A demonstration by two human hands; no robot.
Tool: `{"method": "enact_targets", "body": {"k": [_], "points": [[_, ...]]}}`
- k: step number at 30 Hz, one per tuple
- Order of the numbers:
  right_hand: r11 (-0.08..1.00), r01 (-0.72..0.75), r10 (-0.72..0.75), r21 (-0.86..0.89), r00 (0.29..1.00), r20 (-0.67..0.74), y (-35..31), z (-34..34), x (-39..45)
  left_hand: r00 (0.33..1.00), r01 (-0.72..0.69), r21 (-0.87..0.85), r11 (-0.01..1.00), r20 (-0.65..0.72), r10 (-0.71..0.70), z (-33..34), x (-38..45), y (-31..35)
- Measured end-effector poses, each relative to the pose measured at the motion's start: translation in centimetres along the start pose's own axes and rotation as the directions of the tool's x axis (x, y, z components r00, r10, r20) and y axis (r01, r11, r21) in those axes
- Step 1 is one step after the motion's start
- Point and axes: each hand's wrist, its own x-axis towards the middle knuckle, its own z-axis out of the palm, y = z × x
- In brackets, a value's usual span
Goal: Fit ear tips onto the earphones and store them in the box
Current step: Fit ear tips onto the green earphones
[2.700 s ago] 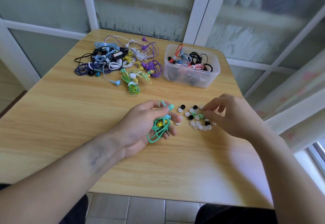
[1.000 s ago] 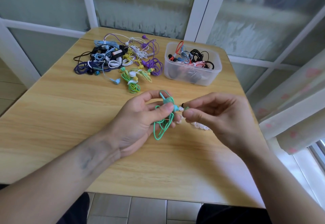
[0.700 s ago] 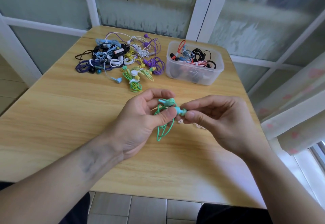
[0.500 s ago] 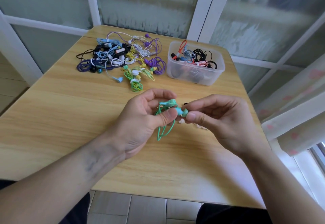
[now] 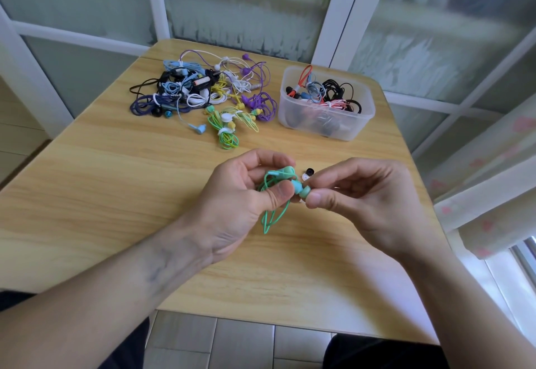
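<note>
My left hand (image 5: 237,203) grips a mint-green pair of earphones (image 5: 275,191) above the table's middle, with the cable loop hanging below my fingers. My right hand (image 5: 365,200) pinches a green ear tip (image 5: 303,192) against the earbud that my left thumb and finger hold. Loose ear tips (image 5: 308,172), one black and one white, show just behind my hands; the others are hidden by my right hand. The clear plastic box (image 5: 355,126) stands at the back right with several coiled earphones inside.
A tangled pile of earphones (image 5: 203,93) in purple, blue, white, yellow and green lies at the back left of the wooden table (image 5: 116,183). White window frames stand behind, and a curtain hangs at the right edge.
My right hand left the ear tips on the table and came to the earbud with a green tip. Both hands rose slightly and met; the tip now sits against the earbud.
</note>
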Motion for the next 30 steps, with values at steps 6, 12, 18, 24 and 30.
{"method": "enact_targets", "body": {"k": [6, 12, 18, 24, 30], "points": [[0.998, 0.048, -0.049, -0.043, 0.999, -0.013, 0.1, 0.1, -0.1, 1.000, 0.028, 0.020, 0.999, -0.009, -0.028, 0.3, -0.1, -0.1], [0.992, 0.109, -0.110, -0.057, 0.994, -0.001, 0.5, 0.1, -0.1, 0.998, 0.055, -0.017, 0.998, -0.022, -0.056, 0.9, -0.6, -0.5], [0.979, 0.163, -0.157, -0.123, 0.986, 0.054, 0.9, -0.1, 0.1, 0.990, 0.107, -0.101, 0.989, -0.078, -0.115, 1.0, -0.6, -0.4], [0.973, 0.152, -0.141, -0.176, 0.987, 0.075, 0.9, -0.4, 0.1, 0.987, 0.073, -0.085, 0.994, -0.138, -0.084, 1.0, -0.5, -0.4], [0.982, 0.111, -0.103, -0.155, 0.993, 0.058, 1.0, -0.2, 0.0, 0.987, 0.059, -0.098, 0.993, -0.145, -0.073, 1.2, -0.5, -0.4]]}}
